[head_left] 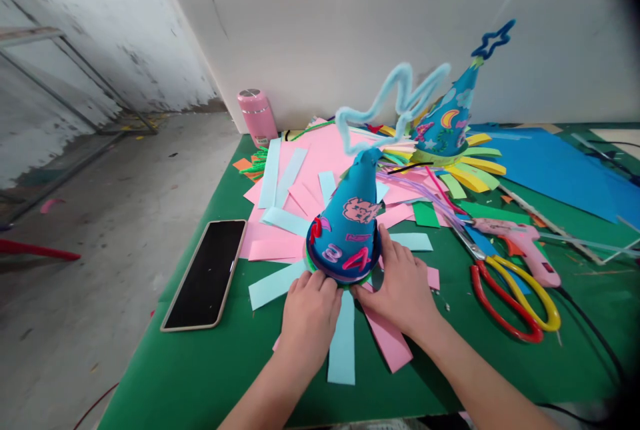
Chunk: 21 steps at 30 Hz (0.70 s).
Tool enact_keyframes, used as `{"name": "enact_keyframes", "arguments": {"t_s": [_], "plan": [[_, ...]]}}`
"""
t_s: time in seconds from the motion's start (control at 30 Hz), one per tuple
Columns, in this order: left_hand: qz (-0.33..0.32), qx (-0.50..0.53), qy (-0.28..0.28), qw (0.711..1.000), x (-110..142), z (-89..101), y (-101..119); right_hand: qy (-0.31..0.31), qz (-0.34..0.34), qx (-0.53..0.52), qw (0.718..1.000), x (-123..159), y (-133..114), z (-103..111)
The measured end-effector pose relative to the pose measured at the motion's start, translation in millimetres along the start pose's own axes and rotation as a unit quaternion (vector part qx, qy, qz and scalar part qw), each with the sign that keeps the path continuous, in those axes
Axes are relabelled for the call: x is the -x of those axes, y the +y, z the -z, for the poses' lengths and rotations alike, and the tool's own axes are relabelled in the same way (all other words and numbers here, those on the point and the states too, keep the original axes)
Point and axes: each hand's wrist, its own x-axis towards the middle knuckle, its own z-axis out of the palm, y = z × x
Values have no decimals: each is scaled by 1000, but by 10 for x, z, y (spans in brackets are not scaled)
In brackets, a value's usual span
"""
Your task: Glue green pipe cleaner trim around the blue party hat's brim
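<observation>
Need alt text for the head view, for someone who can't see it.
Two bare hands, left and right, hold the base of a blue cone hat ringed with pink and light-blue paper strips on a green table. A phone lies left; scissors and a pink glue gun lie right.

Near hat (345, 230) stood mid-bench (225, 377), strips (341, 343) fanned around its base, wire (370, 113) on its tip. Phone (205, 277) lay left of it, beside the bench's left edge. Paper pile (320, 143) lay behind near hat; flask (257, 117) stood at the pile's rear left. Far hat (450, 117) stood behind and right of near hat, star (493, 40) on its tip. Sheet (545, 163) lay right of far hat. Scissors (505, 290) lay right of near hat, glue gun (523, 243) just behind their handles. Wall (320, 37) stood behind all.
</observation>
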Motion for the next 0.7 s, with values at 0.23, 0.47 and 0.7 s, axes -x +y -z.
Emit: {"name": "enact_keyframes", "arguments": {"t_s": [0.23,0.47,0.7], "plan": [[22,-3,14,1000,3,-35,23,9,6,4,1000,-1,12,-18],[43,-12,44,998,43,-68,78,7,6,7,1000,13,6,-18],[55,-21,69,996,11,-64,146,2,0,5,1000,11,-8,0]]}}
